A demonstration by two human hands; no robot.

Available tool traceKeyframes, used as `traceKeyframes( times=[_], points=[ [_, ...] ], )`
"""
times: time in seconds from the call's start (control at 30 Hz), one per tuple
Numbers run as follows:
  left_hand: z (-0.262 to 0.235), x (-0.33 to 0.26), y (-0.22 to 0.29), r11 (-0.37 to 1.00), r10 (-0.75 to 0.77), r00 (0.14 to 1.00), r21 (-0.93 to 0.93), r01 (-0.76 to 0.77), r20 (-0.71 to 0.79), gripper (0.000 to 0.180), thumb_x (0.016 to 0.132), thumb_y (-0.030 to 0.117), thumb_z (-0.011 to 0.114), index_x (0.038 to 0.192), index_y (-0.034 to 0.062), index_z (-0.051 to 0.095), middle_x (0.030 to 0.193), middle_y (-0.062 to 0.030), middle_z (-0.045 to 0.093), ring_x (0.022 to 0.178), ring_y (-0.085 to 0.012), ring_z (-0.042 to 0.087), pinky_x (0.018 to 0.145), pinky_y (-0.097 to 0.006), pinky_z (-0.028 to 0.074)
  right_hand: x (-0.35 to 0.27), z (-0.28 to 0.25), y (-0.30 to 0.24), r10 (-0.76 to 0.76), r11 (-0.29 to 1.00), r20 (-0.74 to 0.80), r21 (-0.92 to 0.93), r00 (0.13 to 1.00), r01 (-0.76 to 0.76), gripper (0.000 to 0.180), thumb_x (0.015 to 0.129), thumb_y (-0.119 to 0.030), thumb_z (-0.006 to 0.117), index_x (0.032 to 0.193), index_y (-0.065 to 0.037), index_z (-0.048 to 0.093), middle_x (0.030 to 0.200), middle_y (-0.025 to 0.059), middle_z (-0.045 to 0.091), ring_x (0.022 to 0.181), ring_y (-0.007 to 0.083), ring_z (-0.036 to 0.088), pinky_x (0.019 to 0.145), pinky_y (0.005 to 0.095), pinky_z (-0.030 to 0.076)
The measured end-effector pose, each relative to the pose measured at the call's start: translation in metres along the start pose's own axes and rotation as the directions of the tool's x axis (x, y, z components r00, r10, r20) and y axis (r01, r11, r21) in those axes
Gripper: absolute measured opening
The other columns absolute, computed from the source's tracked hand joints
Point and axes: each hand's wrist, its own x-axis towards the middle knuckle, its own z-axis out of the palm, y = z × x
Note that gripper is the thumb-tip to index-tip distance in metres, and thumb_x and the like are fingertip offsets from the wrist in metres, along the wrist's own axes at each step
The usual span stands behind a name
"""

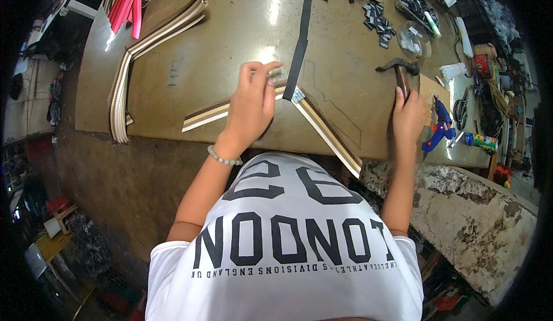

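Right hand [407, 116] clenched round wood-handled hammer [402, 79]; left hand [252, 103] half-curled, grip unclear, over striped ribbed strap [329, 132], table [201, 73] front edge.

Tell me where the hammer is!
In the head view, the hammer is toward the right, held in the right hand, up and left of the blue glue gun.

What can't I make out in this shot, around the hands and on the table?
All in the head view:
Small thing at the left hand: blurred and partly covered by fingers; its kind is unclear.
Striped strap: the stretch behind the left hand is hidden.
Hammer: the lower handle is hidden by the right hand.
Pink straps: cut off by the top edge.
Small black pieces: too small to show detail.
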Motion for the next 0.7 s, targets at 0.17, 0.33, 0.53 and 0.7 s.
traceKeyframes(
  times=[0.17, 0.33, 0.53, 0.7],
  points=[
    [-0.001, 0.001, -0.007, 0.995, 0.017, 0.994, -0.092, -0.027, -0.109, 0.037, 0.09, -0.007, 0.042, 0.124, 0.005, 0.052, 0.11, -0.0202, 0.047, 0.089, -0.0324, 0.054, 0.082, -0.041, 0.046, -0.062, -0.059, -0.057, -0.176, 0.755, 0.26, 0.654, 0.949, -0.039, 0.036, 0.101, -0.033, 0.051, 0.105, 0.002, 0.056, 0.076, 0.0278, 0.063, 0.07, 0.0462, 0.064, 0.065, 0.0513, 0.051],
    [-0.001, -0.001, -0.012, 0.988, -0.07, 0.994, -0.147, 0.057, -0.081, 0.032, 0.093, -0.005, 0.038, 0.122, 0.0, 0.051, 0.103, -0.0132, 0.043, 0.078, -0.0186, 0.05, 0.074, -0.033, 0.045, -0.079, -0.041, -0.105, -0.57, 0.676, 0.227, 0.676, 0.79, 0.294, 0.03, 0.099, -0.028, 0.055, 0.108, 0.0, 0.053, 0.079, 0.0307, 0.062, 0.074, 0.0512, 0.063, 0.057, 0.0533, 0.049],
    [-0.001, -0.003, -0.011, 0.971, -0.124, 0.988, -0.218, 0.1, -0.096, 0.029, 0.092, -0.003, 0.043, 0.12, -0.0001, 0.051, 0.102, -0.017, 0.046, 0.086, -0.0294, 0.05, 0.083, -0.039, 0.044, -0.075, -0.032, -0.105, -0.577, 0.641, 0.175, 0.702, 0.797, 0.31, 0.034, 0.1, -0.031, 0.053, 0.095, 0.002, 0.05, 0.071, 0.029, 0.062, 0.067, 0.0493, 0.063, 0.056, 0.0557, 0.048],
    [-0.003, -0.001, 0.003, 0.999, -0.035, 0.999, -0.042, 0.034, -0.024, 0.029, 0.088, 0.015, 0.065, 0.109, -0.0018, 0.054, 0.1, -0.0161, 0.05, 0.084, -0.0292, 0.054, 0.078, -0.039, 0.047, -0.067, -0.03, -0.103, -0.501, 0.602, 0.175, 0.774, 0.847, 0.196, 0.039, 0.101, -0.037, 0.052, 0.091, 0.001, 0.053, 0.072, 0.0312, 0.061, 0.072, 0.0509, 0.063, 0.06, 0.0572, 0.048]
  ],
)
